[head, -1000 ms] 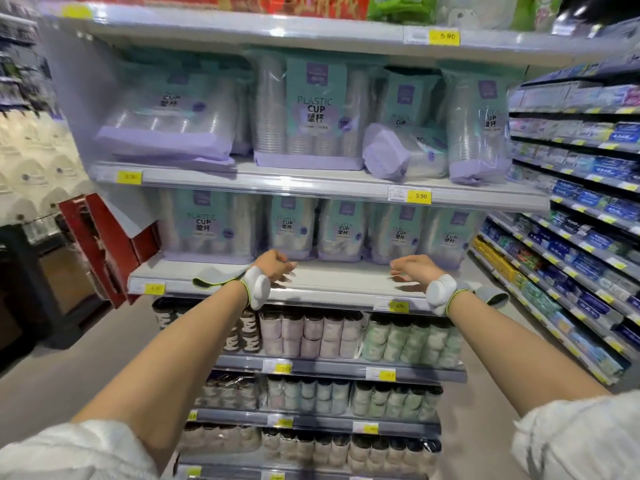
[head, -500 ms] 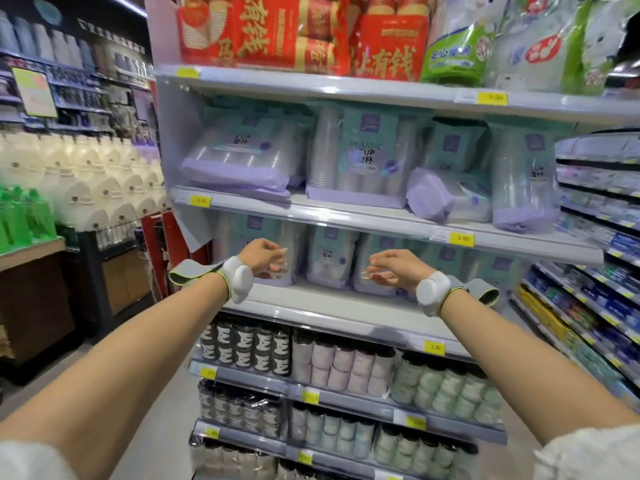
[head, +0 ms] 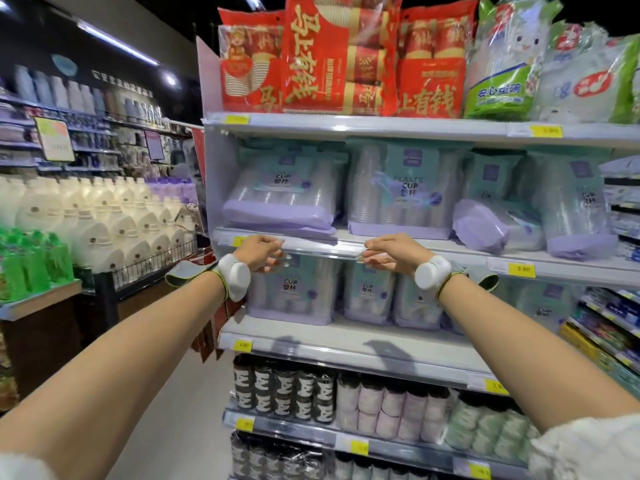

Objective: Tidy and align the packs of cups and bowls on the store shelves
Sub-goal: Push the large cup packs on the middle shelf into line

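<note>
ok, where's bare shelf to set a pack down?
Bare strip along the front of the lower cup shelf, ahead of the cup packs, under both hands. The shelf above is crowded: a leaning pack and a toppled pack.

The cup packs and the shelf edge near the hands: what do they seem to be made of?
Cup pack: thin clear plastic film, glossy; stacked cups show through and light glints on it. The cups look like clear plastic, as the label "PLASTIC CUP" says. Shelf edge: probably painted metal with a clear glossy price strip, though the look leaves this open.
</note>
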Available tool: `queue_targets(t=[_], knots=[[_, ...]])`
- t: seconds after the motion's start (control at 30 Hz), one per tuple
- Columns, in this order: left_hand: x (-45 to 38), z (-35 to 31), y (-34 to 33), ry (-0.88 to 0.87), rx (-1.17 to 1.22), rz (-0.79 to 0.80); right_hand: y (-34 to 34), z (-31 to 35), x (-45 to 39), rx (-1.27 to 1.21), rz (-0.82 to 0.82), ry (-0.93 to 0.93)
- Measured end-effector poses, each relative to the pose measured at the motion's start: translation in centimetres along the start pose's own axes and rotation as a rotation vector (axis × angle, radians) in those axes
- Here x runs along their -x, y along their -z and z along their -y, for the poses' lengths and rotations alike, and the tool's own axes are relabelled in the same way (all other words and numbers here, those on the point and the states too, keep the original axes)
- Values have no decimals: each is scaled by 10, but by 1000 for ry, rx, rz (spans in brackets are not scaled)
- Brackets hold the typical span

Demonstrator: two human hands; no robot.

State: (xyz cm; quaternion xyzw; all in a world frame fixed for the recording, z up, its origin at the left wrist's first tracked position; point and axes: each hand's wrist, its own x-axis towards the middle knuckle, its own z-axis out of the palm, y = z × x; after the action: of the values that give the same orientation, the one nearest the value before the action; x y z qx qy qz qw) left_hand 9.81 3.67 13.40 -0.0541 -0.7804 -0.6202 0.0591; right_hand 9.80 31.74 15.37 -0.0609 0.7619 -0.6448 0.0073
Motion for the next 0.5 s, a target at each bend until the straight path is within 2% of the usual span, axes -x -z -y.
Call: queue_targets(t=[0.17,0.37,0.5], knots=[[-21,-8,34,-38,-14,-33,-15,18,-16,-37,-34,-4],[-54,-29,65,-64,-35,-51,-18,40,-47,24,-134,17],[-78,-32,79,-51,-105,-82,-20,53,-69,72,-133,12]])
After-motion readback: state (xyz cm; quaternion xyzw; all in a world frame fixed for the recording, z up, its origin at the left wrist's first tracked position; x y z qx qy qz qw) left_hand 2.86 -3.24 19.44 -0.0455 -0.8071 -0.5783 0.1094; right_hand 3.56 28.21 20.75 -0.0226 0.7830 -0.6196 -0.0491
